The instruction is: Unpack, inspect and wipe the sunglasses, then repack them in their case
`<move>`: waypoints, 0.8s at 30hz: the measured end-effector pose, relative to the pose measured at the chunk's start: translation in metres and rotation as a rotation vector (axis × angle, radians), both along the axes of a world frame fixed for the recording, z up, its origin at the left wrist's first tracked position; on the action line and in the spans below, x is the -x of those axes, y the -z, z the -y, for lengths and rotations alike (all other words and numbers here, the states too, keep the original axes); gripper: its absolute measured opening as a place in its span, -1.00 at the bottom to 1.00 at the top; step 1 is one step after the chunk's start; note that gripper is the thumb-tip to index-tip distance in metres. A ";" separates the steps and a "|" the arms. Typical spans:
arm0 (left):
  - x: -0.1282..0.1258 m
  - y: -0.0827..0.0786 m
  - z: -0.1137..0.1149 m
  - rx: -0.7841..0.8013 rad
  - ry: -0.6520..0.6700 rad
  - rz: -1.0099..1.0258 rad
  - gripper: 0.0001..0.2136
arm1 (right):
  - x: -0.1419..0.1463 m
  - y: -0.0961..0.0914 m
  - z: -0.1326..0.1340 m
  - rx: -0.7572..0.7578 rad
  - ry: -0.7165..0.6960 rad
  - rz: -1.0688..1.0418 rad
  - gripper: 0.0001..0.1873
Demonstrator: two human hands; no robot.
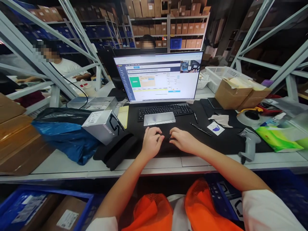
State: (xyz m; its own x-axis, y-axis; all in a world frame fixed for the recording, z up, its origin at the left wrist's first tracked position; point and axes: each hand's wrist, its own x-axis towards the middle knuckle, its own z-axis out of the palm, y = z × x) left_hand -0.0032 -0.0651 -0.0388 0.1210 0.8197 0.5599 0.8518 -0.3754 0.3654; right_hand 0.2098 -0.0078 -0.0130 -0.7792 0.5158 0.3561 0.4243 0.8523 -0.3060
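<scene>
My left hand (pixel 152 141) hovers over the black desk mat (pixel 134 149), its fingers curled in a pinch. Something dark shows between thumb and fingers, too small to name. To its right, my right hand (pixel 184 140) pinches a small black piece (pixel 171 139) of a kind I cannot make out. The hands are close together but apart. Just beyond them lies a shallow clear plastic tray (pixel 159 119), in front of the black keyboard (pixel 166 110). A black soft case (pixel 117 150) rests left of my left hand, beside a silver box (pixel 103 126) with a watch-like picture.
A monitor (pixel 156 80) stands behind the keyboard. Pens (pixel 201 129), a white card (pixel 216 128), a barcode scanner (pixel 249 144) and a tape roll (pixel 250 117) lie to the right. A blue plastic bag (pixel 72 141) is at left. Two people sit beyond the desk.
</scene>
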 end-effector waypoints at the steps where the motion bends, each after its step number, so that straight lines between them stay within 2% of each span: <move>1: -0.001 -0.001 -0.002 0.009 0.002 -0.003 -0.64 | -0.002 0.000 -0.001 0.008 0.007 0.003 -0.92; 10: -0.016 -0.003 -0.012 0.060 0.035 0.090 -0.65 | -0.015 -0.003 -0.006 0.073 0.023 -0.024 -0.94; 13: -0.005 -0.005 -0.015 0.037 -0.011 0.155 -0.64 | -0.026 -0.003 -0.014 0.085 0.034 -0.064 -0.95; 17: 0.017 -0.007 -0.018 0.007 -0.133 0.299 -0.59 | -0.053 -0.002 -0.033 0.142 0.110 -0.266 -0.91; 20: 0.020 -0.009 -0.020 0.080 -0.099 0.608 -0.60 | -0.064 -0.007 -0.036 0.164 0.127 -0.404 -0.87; 22: 0.015 -0.011 -0.023 0.293 -0.012 0.951 -0.59 | -0.065 -0.012 -0.034 0.127 0.142 -0.472 -0.88; 24: 0.010 -0.016 -0.025 0.576 0.144 1.288 -0.58 | -0.063 -0.016 -0.031 0.084 0.150 -0.513 -0.90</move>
